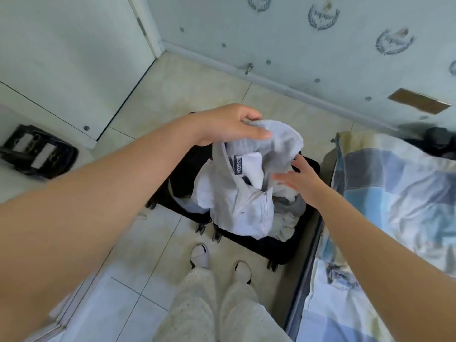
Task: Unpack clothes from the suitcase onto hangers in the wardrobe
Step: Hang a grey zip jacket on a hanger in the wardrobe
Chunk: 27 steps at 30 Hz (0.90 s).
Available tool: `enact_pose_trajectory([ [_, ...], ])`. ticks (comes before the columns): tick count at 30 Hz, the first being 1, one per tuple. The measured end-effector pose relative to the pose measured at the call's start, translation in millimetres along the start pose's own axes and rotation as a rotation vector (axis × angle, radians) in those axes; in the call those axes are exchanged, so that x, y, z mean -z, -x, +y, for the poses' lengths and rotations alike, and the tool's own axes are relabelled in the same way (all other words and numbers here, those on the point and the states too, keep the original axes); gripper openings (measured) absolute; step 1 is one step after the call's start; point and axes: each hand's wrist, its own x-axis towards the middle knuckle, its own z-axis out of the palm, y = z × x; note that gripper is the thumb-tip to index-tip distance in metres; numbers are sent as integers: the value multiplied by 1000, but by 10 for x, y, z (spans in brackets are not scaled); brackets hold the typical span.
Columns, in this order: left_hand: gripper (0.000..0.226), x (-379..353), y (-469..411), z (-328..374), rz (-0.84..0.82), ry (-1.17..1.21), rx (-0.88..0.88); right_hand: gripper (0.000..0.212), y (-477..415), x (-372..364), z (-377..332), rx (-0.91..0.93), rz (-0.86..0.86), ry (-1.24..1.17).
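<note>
- The left hand (pixel 229 124) has its grip pinched on the top edge of a grey hoodie (pixel 243 191), thumb on the near side and fingers curled over the cloth, holding it up above the suitcase (pixel 306 169).
- The right hand (pixel 299 180) has its grip spread, fingers splayed, palm toward the hoodie's right side; it is at the cloth's edge, but I cannot tell whether it touches it.
- The hoodie hangs crumpled from the left hand, its white lining and a dark label (pixel 238 165) showing inside the neck, with a zip running down the front.
- The suitcase is black, lies open on the tiled floor (pixel 158 243), and its wheels point toward the person's feet.
- More clothes (pixel 287 218), grey and white, lie heaped in the suitcase beneath and to the right of the hoodie.
- A bed (pixel 385 193) with a blue and cream checked cover stands just right of the suitcase.
- White wardrobe doors (pixel 69 58) fill the upper left, and a black object (pixel 37 151) with white strips sits on the floor in front of them.
- The person's legs, in pale trousers (pixel 217 307), and two light slippers show at the bottom.
</note>
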Motion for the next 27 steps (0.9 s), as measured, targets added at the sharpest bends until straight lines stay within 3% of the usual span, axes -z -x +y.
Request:
enact_pose_trajectory([
  [3,23,148,474,309,-12,-38,52,44,290,-105,-448,19,-198,3],
  [6,16,318,984,362,96,-33,82,45,579,-432,-749,115,-451,146],
  [10,21,544,1805,234,394,19,130,87,928,-1076,-920,308,-460,160],
  [12,26,573,2263,125,518,86,172,112,1060,-1436,-1004,376,-636,176],
  [14,37,563,2701,29,614,164,197,114,1164,-1800,-1100,428,-774,274],
  [16,30,535,3150,-62,676,241,203,98,1416,-2207,-1271,506,-823,397],
  [20,35,391,3896,-173,776,263,252,28,1855,-2893,-1455,622,-808,475],
  [24,25,222,4780,-436,965,241,287,15,2398,-3617,-1520,737,-749,540],
  [27,38,59,5485,-641,1110,232,340,12,2821,-4136,-1629,853,-771,605],
])
